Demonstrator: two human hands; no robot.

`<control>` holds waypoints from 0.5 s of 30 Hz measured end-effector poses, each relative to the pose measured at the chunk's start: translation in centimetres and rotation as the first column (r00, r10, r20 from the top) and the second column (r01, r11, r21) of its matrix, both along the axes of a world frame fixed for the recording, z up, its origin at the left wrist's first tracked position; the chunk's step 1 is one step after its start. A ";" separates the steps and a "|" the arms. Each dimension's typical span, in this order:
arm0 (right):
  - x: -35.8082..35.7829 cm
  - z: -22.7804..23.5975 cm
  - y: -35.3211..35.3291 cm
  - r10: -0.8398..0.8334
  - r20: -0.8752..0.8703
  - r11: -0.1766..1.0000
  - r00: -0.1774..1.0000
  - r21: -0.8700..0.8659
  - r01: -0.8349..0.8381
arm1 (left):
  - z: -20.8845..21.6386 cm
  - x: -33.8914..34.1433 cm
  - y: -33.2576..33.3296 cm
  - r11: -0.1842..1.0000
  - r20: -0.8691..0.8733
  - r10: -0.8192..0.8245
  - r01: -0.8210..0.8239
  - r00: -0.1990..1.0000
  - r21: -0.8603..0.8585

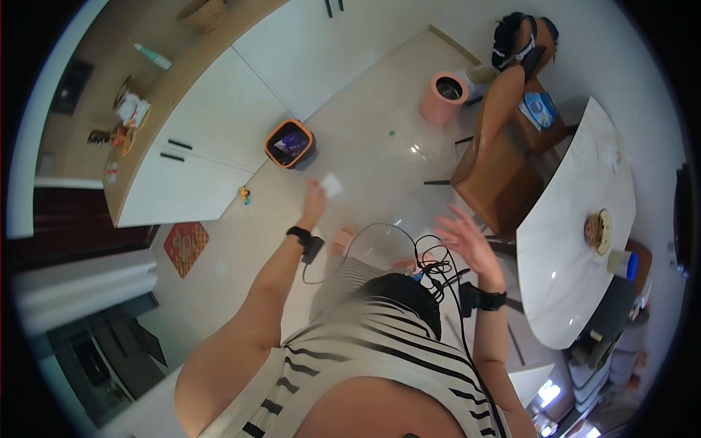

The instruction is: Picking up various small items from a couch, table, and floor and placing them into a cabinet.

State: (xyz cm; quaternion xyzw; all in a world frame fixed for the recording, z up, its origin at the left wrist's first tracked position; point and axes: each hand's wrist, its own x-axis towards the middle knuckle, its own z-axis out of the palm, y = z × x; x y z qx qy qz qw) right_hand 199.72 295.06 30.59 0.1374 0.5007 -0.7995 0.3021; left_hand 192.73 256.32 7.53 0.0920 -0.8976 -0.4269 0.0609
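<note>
My left hand (pixel 314 203) is stretched forward above the floor, its fingers closed on a small white piece that looks like a tissue (pixel 332 185). Motion blurs the piece, so its exact kind is hard to make out. Beyond that hand, against the cabinet, stands a black bin with an orange rim (pixel 269 148). My right hand (pixel 467 242) is raised with its fingers spread and holds nothing. It is nearest to a brown chair (pixel 496 191). Both wrists wear black straps with small boxes, and a black cable (pixel 380 224) loops between them in front of my body.
White cabinets (pixel 208 131) line the left side. A pink bin (pixel 438 109) stands at the far wall. To the right is a white marble table (pixel 558 241) with a basket (pixel 597 232) on it. A small toy (pixel 244 194) and a red mat (pixel 185 248) lie on the floor.
</note>
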 end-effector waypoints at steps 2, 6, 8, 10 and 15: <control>1.9 -1.4 0.5 -0.333 0.001 0.933 0.943 0.143 0.329 | -3.0 -3.5 -7.1 0.981 0.180 0.073 -0.103 0.981 0.163; 9.7 -4.3 1.5 -0.746 0.128 0.663 0.654 0.245 0.708 | -7.3 -10.2 -15.4 0.773 0.424 0.152 -0.375 0.893 0.512; 13.0 -4.4 0.3 -0.798 0.174 0.602 0.577 0.270 0.752 | -8.1 -13.3 -19.9 0.745 0.452 0.175 -0.418 0.875 0.520; 15.8 -4.2 -1.2 -0.844 0.190 0.535 0.501 0.362 0.764 | -9.6 -15.4 -22.6 0.667 0.468 0.232 -0.490 0.852 0.561; 21.5 -5.1 -4.8 -0.885 0.233 0.463 0.404 0.347 0.815 | -10.4 -20.0 -33.5 0.915 0.427 -0.015 -0.160 0.904 0.371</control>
